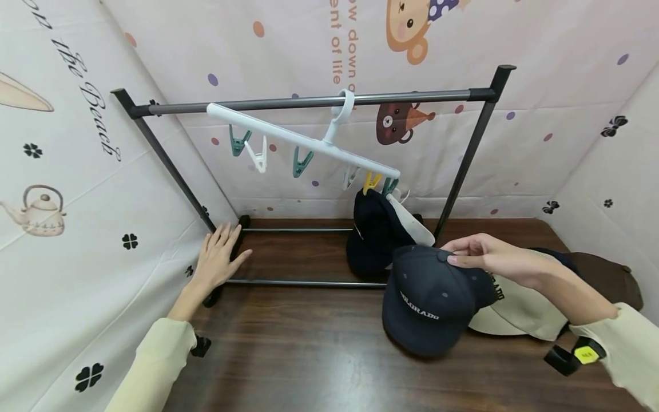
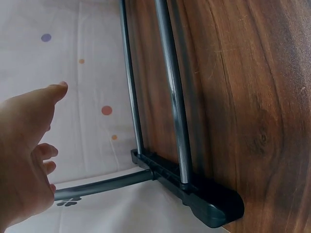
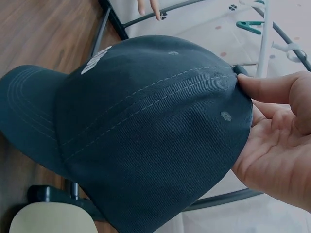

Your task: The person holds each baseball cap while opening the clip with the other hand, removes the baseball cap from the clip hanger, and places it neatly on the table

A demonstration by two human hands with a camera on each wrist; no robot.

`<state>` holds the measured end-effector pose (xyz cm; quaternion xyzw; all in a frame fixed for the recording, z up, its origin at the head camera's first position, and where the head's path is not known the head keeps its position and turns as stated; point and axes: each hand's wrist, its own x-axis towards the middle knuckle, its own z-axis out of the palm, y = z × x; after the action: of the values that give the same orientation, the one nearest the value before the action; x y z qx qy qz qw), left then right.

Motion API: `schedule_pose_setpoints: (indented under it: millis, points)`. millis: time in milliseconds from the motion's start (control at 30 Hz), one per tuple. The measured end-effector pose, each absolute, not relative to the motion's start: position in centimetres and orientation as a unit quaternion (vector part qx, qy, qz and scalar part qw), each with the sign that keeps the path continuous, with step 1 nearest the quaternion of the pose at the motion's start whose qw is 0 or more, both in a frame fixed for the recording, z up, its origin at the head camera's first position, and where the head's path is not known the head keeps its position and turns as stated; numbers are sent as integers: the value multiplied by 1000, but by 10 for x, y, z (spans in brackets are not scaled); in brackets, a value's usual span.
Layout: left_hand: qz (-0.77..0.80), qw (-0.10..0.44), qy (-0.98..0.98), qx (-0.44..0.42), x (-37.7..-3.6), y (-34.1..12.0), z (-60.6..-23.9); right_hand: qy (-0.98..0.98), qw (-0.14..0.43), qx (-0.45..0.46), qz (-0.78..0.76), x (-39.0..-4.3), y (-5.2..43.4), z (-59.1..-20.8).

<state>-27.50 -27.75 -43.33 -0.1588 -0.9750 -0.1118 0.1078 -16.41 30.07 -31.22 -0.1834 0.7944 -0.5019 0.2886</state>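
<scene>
My right hand (image 1: 496, 260) pinches a dark navy baseball cap (image 1: 429, 297) at the crown beside its top button, with the thumb on the outside. White lettering marks its front; the brim points down and toward me. In the right wrist view the cap (image 3: 146, 121) fills the middle, thumb and fingers on its back edge. My left hand (image 1: 217, 257) is spread beside the foot of the rack's left post, fingers straight; whether it touches the post I cannot tell. A white clip hanger (image 1: 304, 140) tilts down to the right on the rack's top bar (image 1: 278, 103).
A black cap (image 1: 378, 229) and a white one (image 1: 412, 220) hang at the hanger's right end, under yellow (image 1: 372, 182) and green clips (image 1: 389, 186). On the wooden tabletop (image 1: 288, 343), a cream cap (image 1: 525, 306) and a brown cap (image 1: 607, 280) lie at right. Printed cloth (image 1: 288, 51) stands behind.
</scene>
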Motion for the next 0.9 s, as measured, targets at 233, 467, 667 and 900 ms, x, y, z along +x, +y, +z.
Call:
schedule_pose_setpoints:
  millis: [233, 467, 667, 900]
  points:
    - [-112, 95, -976, -160, -277, -277, -432, 808, 277, -173, -491, -158, 317, -316]
    - [-105, 87, -978, -157, -277, -281, -429, 787, 270, -170, -528, -156, 336, -324]
    - [-103, 77, -979, -158, -277, -283, -432, 786, 245, -145, -549, -156, 346, -329]
    - [-103, 88, -977, -166, -277, -278, -439, 793, 223, -108, -557, -154, 357, -333]
